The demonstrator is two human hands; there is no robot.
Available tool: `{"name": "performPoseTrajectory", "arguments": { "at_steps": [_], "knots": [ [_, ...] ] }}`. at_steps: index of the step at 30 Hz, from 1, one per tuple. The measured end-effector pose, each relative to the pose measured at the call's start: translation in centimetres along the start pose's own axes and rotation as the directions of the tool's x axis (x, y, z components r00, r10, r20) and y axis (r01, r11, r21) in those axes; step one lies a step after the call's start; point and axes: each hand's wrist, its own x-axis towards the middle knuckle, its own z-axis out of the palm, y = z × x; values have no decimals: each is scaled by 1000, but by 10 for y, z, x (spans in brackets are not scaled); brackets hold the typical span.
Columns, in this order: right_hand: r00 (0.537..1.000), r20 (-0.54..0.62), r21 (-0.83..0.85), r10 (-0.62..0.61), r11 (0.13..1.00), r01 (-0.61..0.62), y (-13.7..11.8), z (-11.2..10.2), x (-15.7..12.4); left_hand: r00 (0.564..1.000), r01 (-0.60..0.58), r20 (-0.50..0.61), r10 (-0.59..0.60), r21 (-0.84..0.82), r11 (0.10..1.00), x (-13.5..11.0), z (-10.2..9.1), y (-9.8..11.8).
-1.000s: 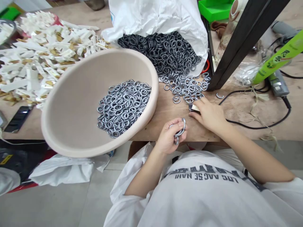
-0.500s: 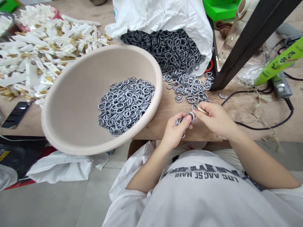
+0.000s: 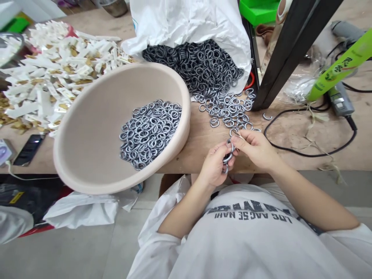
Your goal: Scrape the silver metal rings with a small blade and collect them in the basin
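My left hand (image 3: 215, 164) is closed around several grey rings (image 3: 228, 157) at the table's front edge. Touching the top ring, my right hand (image 3: 255, 149) pinches a thin pale stick, mostly hidden by its fingers now. Just beyond my fingers, loose grey rings (image 3: 229, 112) lie scattered on the wooden table. They spill from a white sack (image 3: 192, 23) full of the same rings. Left of my hands stands a large beige basin (image 3: 87, 128) with a heap of grey rings (image 3: 151, 131) inside.
White plastic pieces (image 3: 43, 89) are piled at the left, with a phone (image 3: 29, 149) in front. A dark metal post (image 3: 279, 69) rises right of the sack. Farther right are a black cable (image 3: 310, 154), a green packet (image 3: 340, 68) and a green tray (image 3: 260, 11).
My right hand has turned and moved slightly left, so the pale stick shows less. My left hand has tilted the rings more upright. The view has shifted a little.
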Motion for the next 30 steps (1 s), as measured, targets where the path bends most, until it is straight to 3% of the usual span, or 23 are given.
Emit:
{"name": "performPoseTrajectory", "arguments": {
  "at_steps": [4,7,9,11,15,21,25,30],
  "knots": [
    [999,3,50,37,998,-37,1,1,5,999,45,1,-45,-56,997,2,0,-1],
    [995,-91,-221,-47,975,26,2,-2,0,996,85,15,-84,-83,993,2,-3,-2],
    [978,-111,-501,-175,860,98,1,-5,-7,996,92,17,-91,-106,990,2,-5,-2],
    [967,-50,-691,-251,708,148,-1,-6,-15,996,86,15,-85,-124,989,2,-6,-2],
    [962,41,-801,-269,566,193,-5,-5,-23,997,72,21,-70,-136,988,2,-7,-4],
    [962,66,-830,-265,521,200,-7,-2,-25,999,47,-3,-47,-105,993,-2,-4,-2],
    [975,60,-819,-213,547,170,-5,-4,-23,1000,1,-23,-3,-70,998,0,-3,-5],
    [963,-207,-827,-175,557,-77,5,-25,-5,992,37,118,-51,113,993,-23,-3,-5]
  ]
}}
